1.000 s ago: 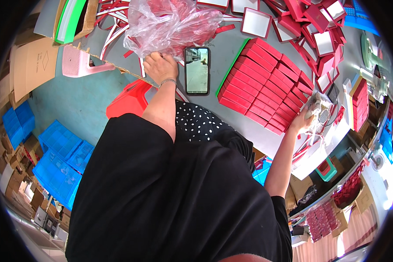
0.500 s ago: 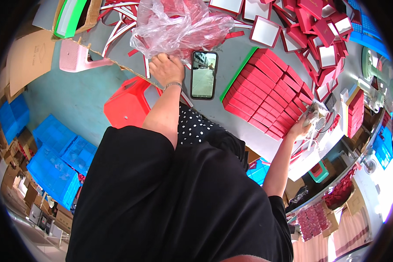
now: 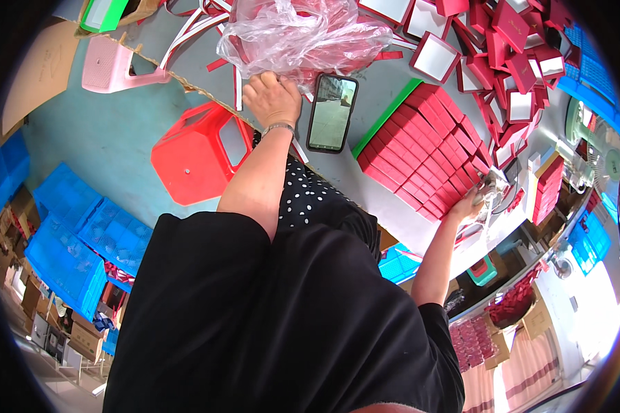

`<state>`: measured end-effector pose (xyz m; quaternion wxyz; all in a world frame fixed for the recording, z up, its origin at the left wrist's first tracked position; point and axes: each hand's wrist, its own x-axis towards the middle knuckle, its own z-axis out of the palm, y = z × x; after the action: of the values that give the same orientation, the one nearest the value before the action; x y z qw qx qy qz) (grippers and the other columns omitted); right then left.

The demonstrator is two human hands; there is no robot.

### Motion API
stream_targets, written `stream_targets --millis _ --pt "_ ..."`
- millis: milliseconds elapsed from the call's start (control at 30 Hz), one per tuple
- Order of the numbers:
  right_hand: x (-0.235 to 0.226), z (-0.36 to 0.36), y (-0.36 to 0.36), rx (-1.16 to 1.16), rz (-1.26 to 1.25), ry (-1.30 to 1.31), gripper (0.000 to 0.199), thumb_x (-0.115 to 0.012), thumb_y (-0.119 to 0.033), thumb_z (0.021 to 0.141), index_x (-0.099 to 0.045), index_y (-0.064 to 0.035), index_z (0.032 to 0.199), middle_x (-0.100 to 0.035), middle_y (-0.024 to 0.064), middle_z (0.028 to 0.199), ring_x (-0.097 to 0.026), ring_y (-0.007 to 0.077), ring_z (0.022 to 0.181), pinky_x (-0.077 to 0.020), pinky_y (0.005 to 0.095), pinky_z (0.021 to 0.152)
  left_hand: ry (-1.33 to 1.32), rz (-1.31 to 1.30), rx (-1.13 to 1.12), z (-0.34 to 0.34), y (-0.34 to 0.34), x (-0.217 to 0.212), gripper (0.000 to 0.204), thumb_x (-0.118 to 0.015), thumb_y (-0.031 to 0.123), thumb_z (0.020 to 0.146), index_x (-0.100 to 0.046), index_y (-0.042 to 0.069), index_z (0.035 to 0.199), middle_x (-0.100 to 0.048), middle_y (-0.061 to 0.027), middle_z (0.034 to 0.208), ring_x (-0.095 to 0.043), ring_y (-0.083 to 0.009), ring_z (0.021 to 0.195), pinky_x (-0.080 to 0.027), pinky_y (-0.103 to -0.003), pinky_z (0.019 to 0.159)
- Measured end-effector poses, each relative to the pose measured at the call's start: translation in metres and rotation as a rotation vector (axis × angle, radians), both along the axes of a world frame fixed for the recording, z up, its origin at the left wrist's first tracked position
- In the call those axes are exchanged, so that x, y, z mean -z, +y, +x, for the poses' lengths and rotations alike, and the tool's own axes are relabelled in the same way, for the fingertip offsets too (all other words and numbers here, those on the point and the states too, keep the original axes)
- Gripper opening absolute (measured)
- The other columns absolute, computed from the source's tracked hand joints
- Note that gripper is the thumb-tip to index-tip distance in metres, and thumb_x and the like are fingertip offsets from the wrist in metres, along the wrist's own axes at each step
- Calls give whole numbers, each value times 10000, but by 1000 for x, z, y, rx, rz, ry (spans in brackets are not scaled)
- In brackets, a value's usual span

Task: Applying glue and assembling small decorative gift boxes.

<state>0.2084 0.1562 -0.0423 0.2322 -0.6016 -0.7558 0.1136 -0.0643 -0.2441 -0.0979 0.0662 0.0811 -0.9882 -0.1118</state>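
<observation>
My left hand (image 3: 272,102) rests at the near edge of the grey table with its fingers curled under, against a crumpled clear plastic bag (image 3: 293,41). Whether anything is inside the fingers is hidden. To its right lies a smartphone (image 3: 333,113), its screen lit. My right hand (image 3: 467,205) is beyond the phone, at the right corner of a block of stacked red boxes (image 3: 420,148). Its fingers are closed round a small greyish-white thing (image 3: 490,189), too blurred to name. A green strip (image 3: 386,118) runs along the left side of the block.
Open red boxes with white insides (image 3: 435,58) are heaped at the far right. Red-and-white ribbons (image 3: 193,31) lie at the far left. A red stool (image 3: 193,162) and a pink stool (image 3: 110,67) stand left of the table, with blue crates (image 3: 65,265) on the floor.
The whole view has shifted slightly, with the table's things now further right in the picture. Both hands stay in about the same places beside the bag and the box block.
</observation>
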Motion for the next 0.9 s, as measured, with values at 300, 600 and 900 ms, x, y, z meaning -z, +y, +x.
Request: stream_targets --millis 300,600,900 --pt "7 2 1 -41 -48 128 405 -650 -282 808 -594 6 1087 -649 164 970 -605 277 833 -464 388 786 12 30 3 0 -2 2 201 -555 271 733 -534 92 822 -529 -125 901 -489 -315 876 -365 -440 760" --pt "5 0 -1 -42 24 56 335 -645 -222 824 -606 -34 1098 -653 105 932 -598 197 776 -481 338 716 11 25 4 -1 -1 -1 203 -546 269 743 -541 87 833 -533 -130 913 -488 -317 881 -365 -443 765" --pt "1 -6 -7 -25 15 102 391 -648 -260 803 -599 8 1084 -652 163 935 -609 288 812 -466 395 775 -5 -12 5 0 -2 1 207 -544 263 743 -520 88 850 -525 -128 918 -479 -320 883 -358 -445 781"
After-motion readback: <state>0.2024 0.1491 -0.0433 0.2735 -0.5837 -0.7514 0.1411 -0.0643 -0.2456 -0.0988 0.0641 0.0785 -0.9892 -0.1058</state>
